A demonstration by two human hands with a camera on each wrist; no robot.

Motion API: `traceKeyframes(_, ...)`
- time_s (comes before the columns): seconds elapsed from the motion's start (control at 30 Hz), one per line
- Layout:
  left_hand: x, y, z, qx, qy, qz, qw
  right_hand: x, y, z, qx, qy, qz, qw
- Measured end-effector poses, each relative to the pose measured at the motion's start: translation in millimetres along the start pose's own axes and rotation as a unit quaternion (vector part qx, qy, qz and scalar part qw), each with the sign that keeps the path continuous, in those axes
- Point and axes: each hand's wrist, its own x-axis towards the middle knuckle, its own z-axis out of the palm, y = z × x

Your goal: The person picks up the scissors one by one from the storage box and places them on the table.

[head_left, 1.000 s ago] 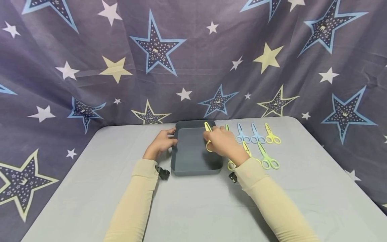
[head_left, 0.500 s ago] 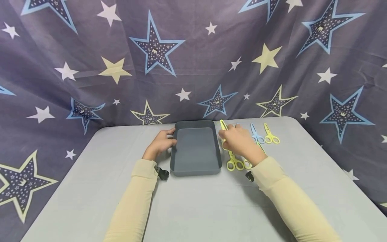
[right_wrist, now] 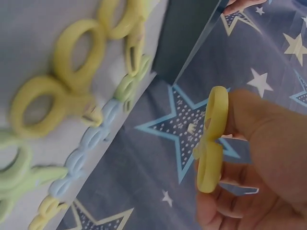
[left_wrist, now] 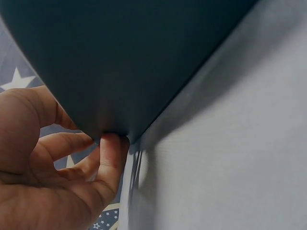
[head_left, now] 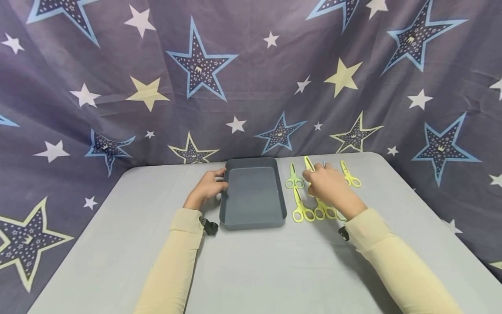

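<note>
My left hand grips the left wall of a dark grey tray, thumb and fingers at its edge; the left wrist view shows fingertips against a corner of the tray. To the tray's right, my right hand holds a pair of yellow scissors above the table, blades pointing away from me. Their handle loops show between thumb and fingers in the right wrist view. Below and around that hand lie green scissors, yellow scissors and others, some partly hidden by it.
A grey-white cloth covers the table. Behind it hangs a dark curtain printed with stars. Another pair of yellow scissors lies at the right end of the back row. Blue scissors appear in the right wrist view.
The right hand has moved right with the yellow scissors, from over the tray to over the laid-out scissors. My left hand has stayed on the tray.
</note>
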Motion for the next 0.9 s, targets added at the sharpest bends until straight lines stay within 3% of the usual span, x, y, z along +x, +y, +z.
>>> traceKeyframes(0.57,-1.0,-2.7,1.1,-0.010,0.002,0.013,0.9999,-32.8,31.8,6.4,-0.016,0.034,-0.005,0.999)
traceKeyframes(0.9,-2.2,1.6,0.2,-0.006,0.004,0.006,1.0000,-48.7,48.2,7.7,-0.008,0.007,0.014,1.000)
